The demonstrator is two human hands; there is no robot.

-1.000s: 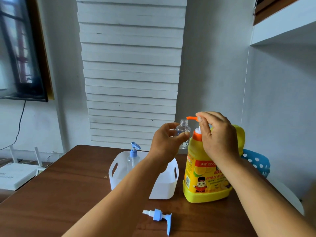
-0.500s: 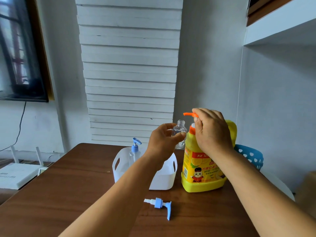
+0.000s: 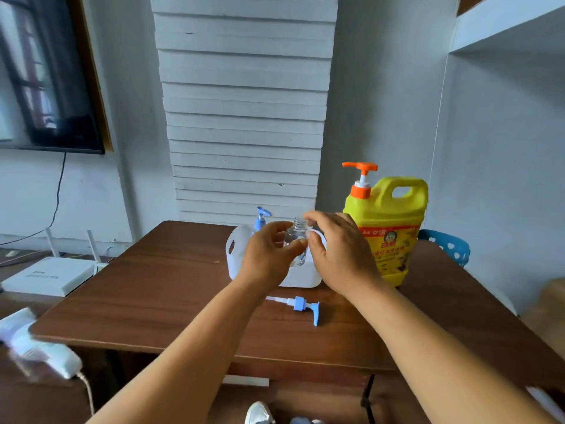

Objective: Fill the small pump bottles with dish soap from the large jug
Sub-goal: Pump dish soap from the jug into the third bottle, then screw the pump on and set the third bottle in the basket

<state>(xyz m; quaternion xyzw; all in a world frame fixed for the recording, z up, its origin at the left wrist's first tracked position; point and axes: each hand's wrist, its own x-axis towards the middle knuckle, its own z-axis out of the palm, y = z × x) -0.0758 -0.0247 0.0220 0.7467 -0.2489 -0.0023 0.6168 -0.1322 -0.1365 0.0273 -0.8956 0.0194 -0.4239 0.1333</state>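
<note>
A brown wooden table [image 3: 159, 289] stands against a white wall faced with ribbed white slats [image 3: 244, 117]; a dark screen [image 3: 46, 87] hangs at the far left, and a white router [image 3: 52, 275] sits on a lower surface beside the table. At the back of the table stands a white tub [image 3: 237, 249] with a blue-topped pump bottle [image 3: 261, 220] in it; just right of the tub stands the yellow jug [image 3: 388, 231] of dish soap, its orange pump [image 3: 360, 175] upright with the spout pointing left and no hand on it.

Both hands are raised in front of the tub, with a small clear bottle [image 3: 296, 237] between them; the left hand [image 3: 269, 255] grips its body, thumb and fingers curled round it; the right hand [image 3: 339, 252] has its fingertips on the neck and shoulder, seemingly pinching it, though exactly how firmly cannot be told. The bottle is open-mouthed and upright, well below the jug's spout and to its left; whether any soap is inside cannot be told through the clear plastic. Its blue pump top [image 3: 301, 306] lies loose on the table, near the front of the tub.

The step in hand looks like handling or checking the open bottle between fillings. If it needs more soap, the next move calls for raising its mouth under the spout and pressing the pump; if it is full, the loose top must be picked up, its tube fed into the neck and the collar screwed down.
</note>
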